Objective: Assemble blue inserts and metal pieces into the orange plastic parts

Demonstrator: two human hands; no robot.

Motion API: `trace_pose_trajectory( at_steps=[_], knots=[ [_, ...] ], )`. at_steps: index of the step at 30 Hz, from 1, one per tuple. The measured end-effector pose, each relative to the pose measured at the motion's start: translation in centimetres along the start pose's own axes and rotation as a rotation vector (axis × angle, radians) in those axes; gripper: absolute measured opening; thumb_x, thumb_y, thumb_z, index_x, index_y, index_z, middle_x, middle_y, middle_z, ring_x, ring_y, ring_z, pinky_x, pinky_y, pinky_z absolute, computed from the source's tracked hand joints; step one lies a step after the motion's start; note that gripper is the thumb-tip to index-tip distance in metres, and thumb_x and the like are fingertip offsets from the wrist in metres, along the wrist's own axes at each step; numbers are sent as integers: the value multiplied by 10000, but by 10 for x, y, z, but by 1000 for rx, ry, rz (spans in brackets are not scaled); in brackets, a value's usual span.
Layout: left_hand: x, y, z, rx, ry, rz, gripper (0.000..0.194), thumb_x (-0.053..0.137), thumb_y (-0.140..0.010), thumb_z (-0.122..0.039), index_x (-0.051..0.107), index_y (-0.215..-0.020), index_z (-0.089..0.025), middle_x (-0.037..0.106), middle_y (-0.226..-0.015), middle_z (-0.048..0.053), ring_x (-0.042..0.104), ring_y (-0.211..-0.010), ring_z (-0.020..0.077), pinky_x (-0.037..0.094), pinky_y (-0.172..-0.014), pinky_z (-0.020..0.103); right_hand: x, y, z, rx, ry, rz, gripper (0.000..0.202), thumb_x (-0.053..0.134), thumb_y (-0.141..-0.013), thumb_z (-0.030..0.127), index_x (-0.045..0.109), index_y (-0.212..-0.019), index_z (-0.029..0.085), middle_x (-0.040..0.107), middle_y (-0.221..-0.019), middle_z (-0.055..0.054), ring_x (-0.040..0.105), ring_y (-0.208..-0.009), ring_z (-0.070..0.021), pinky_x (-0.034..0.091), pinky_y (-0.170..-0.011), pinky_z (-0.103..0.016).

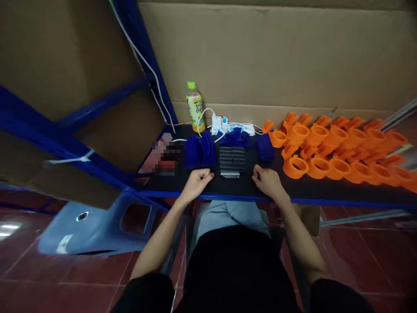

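Observation:
My left hand rests at the table's front edge, curled into a loose fist with nothing showing in it. To its right, and apart from it, lies a stack of dark grey ribbed strips with a paler piece at the near end. On the other side of that stack my right hand is also closed, and nothing shows between its fingers. Folded blue cloth pieces stand just beyond my left hand. A flat blue cloth stack lies past my right hand, and crumpled blue cloth sits behind the strips.
Rows of orange ring-shaped parts cover the right of the black table. At the back stand a drink bottle and a white power strip with cables. A blue metal frame and plastic stool are at left.

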State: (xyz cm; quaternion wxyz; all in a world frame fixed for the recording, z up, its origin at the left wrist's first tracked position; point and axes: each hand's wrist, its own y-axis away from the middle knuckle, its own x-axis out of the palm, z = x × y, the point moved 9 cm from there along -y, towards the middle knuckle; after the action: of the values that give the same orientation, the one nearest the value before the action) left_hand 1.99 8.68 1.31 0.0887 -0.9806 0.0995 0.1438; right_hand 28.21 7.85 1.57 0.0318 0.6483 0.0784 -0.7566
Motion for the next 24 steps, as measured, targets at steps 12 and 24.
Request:
trace_pose_trajectory(
  at_steps=[12, 24],
  knots=[
    [0, 2, -4, 18, 14, -18, 487, 599, -878, -418, 225, -619, -243, 202, -613, -56, 183, -584, 102, 165, -567, 297, -1, -2, 2, -36, -40, -28, 60, 542, -959, 241, 538, -904, 218, 678, -770, -10, 589, -696, -163, 220, -649, -285],
    [-2, 2, -3, 34, -13, -39, 482, 590, -897, -406, 222, -632, -243, 200, -624, -52, 182, -592, 106, 172, -571, 299, 2, -4, 0, -45, -48, -24, 54, 547, -958, 250, 555, -916, 218, 686, -786, -15, 580, -687, -157, 220, -640, -283]
  ],
)
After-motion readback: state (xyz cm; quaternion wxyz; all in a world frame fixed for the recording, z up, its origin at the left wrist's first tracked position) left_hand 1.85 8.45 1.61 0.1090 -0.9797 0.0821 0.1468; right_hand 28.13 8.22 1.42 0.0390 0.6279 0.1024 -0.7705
